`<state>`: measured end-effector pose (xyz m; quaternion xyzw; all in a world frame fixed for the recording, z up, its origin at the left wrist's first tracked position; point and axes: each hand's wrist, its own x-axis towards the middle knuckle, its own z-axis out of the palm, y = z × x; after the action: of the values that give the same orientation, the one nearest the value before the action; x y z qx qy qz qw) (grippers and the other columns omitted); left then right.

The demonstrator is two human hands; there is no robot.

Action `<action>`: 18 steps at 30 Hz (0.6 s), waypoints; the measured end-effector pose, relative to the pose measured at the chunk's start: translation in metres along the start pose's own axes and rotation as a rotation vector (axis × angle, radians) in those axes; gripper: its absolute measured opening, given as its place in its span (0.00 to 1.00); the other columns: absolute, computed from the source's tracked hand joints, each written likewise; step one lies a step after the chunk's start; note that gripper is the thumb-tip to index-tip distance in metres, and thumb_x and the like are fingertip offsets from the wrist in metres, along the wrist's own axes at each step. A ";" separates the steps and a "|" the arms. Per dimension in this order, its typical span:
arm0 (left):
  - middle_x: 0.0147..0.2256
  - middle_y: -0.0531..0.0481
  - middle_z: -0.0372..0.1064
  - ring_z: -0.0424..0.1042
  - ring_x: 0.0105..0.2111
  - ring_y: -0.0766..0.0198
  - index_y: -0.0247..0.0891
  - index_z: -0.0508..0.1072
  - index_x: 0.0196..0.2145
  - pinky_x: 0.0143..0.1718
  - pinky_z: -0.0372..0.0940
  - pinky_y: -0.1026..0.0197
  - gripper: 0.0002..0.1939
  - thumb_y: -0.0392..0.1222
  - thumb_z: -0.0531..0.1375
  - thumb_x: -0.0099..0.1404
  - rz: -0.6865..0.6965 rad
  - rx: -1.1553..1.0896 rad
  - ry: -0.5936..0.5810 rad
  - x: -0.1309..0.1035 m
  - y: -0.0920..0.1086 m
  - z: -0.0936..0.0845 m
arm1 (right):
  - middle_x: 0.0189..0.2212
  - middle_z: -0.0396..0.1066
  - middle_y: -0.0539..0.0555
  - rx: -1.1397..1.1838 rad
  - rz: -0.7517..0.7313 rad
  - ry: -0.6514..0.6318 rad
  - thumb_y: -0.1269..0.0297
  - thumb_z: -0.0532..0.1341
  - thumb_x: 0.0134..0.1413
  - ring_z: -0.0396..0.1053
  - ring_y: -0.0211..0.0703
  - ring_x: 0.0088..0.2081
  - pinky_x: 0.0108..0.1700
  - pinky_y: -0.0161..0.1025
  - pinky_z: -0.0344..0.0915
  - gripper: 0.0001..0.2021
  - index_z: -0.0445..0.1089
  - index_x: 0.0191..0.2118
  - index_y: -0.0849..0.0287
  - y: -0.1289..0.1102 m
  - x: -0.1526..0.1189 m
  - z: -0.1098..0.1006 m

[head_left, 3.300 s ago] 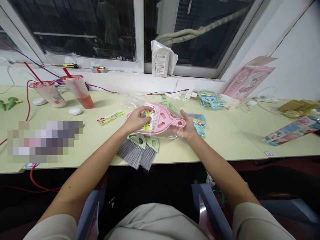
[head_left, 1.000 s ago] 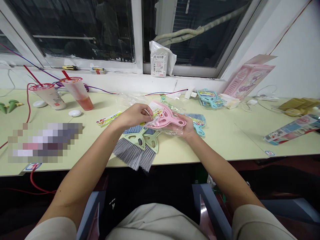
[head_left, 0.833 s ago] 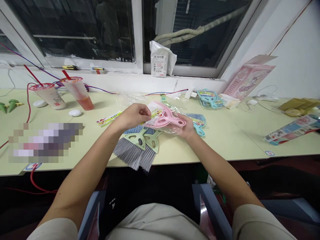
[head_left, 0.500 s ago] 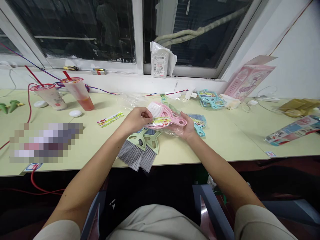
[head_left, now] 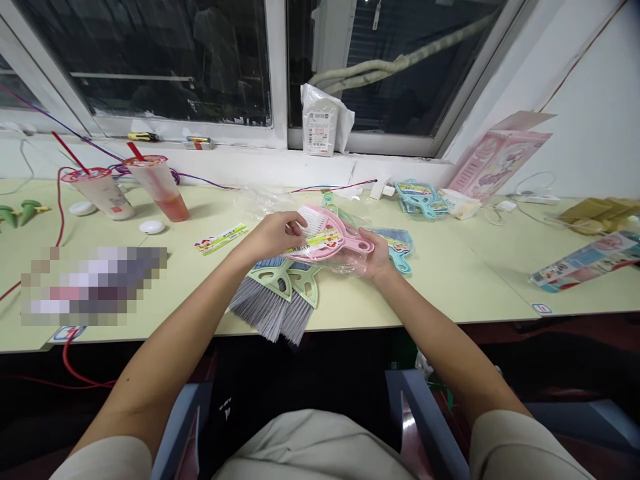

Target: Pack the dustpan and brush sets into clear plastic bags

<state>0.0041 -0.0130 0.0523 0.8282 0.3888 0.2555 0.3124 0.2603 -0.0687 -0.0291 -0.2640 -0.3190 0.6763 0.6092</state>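
A pink dustpan and brush set [head_left: 340, 243] with white bristles lies in a clear plastic bag, held above the table. Across it runs a yellow-green label card [head_left: 320, 241]. My right hand [head_left: 376, 255] grips the handle end through the bag, fingers beneath it. At the left side my left hand [head_left: 277, 235] has its fingers curled by the bristles, thumb against the card's end; its exact hold is partly hidden. Just below lie two green brushes [head_left: 273, 303] with grey bristles. Behind my right hand is a blue dustpan set [head_left: 400, 247].
Another label card [head_left: 220, 240] lies on the table at left. Beyond it stand two drink cups [head_left: 157, 190] with red straws. Wrapped blue sets [head_left: 423, 198] and a pink box [head_left: 503, 160] are at the back right. A long package [head_left: 585, 260] lies at right.
The label card has turned and shifted left, now lying slanted across the pink set. My left hand has moved slightly up, its fingers less bent. My right hand stays at the handle.
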 end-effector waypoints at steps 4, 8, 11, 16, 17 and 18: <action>0.37 0.48 0.76 0.73 0.34 0.62 0.39 0.78 0.45 0.35 0.66 0.63 0.17 0.35 0.68 0.56 -0.044 0.052 -0.010 0.006 0.000 0.002 | 0.48 0.82 0.58 -0.016 -0.005 -0.001 0.59 0.64 0.52 0.79 0.63 0.49 0.54 0.66 0.75 0.29 0.72 0.61 0.53 0.001 0.000 -0.002; 0.38 0.48 0.76 0.72 0.33 0.62 0.41 0.79 0.47 0.31 0.64 0.64 0.19 0.35 0.67 0.55 -0.069 0.086 0.000 0.009 -0.005 -0.002 | 0.48 0.82 0.58 0.006 -0.007 -0.013 0.60 0.63 0.52 0.79 0.63 0.50 0.54 0.66 0.75 0.28 0.72 0.61 0.55 0.001 0.001 -0.002; 0.37 0.49 0.76 0.73 0.33 0.62 0.41 0.80 0.44 0.31 0.64 0.64 0.17 0.34 0.64 0.54 -0.030 0.063 -0.047 0.011 -0.010 -0.007 | 0.49 0.82 0.59 0.016 -0.002 -0.013 0.61 0.64 0.52 0.79 0.63 0.50 0.54 0.67 0.75 0.27 0.73 0.60 0.56 0.001 0.001 -0.001; 0.32 0.47 0.79 0.73 0.34 0.59 0.40 0.83 0.31 0.36 0.64 0.61 0.10 0.35 0.60 0.55 -0.018 0.097 -0.060 0.011 -0.008 -0.009 | 0.47 0.82 0.58 0.015 0.002 -0.004 0.60 0.65 0.52 0.79 0.62 0.49 0.54 0.66 0.75 0.25 0.74 0.57 0.55 0.001 0.001 -0.002; 0.31 0.47 0.79 0.72 0.32 0.59 0.41 0.84 0.30 0.35 0.64 0.60 0.12 0.35 0.59 0.55 -0.043 0.121 -0.045 0.011 -0.006 -0.008 | 0.46 0.82 0.58 0.014 0.002 -0.001 0.60 0.65 0.52 0.79 0.62 0.49 0.54 0.66 0.75 0.25 0.74 0.57 0.55 0.001 0.001 -0.002; 0.30 0.46 0.79 0.71 0.30 0.59 0.41 0.84 0.30 0.34 0.63 0.59 0.13 0.35 0.58 0.56 -0.071 0.148 -0.023 0.011 -0.004 -0.007 | 0.46 0.82 0.58 0.014 0.001 0.002 0.60 0.65 0.52 0.79 0.62 0.49 0.54 0.66 0.75 0.25 0.74 0.57 0.55 0.001 0.001 -0.003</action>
<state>0.0038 -0.0001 0.0563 0.8375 0.4323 0.2055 0.2637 0.2619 -0.0672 -0.0315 -0.2607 -0.3135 0.6787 0.6109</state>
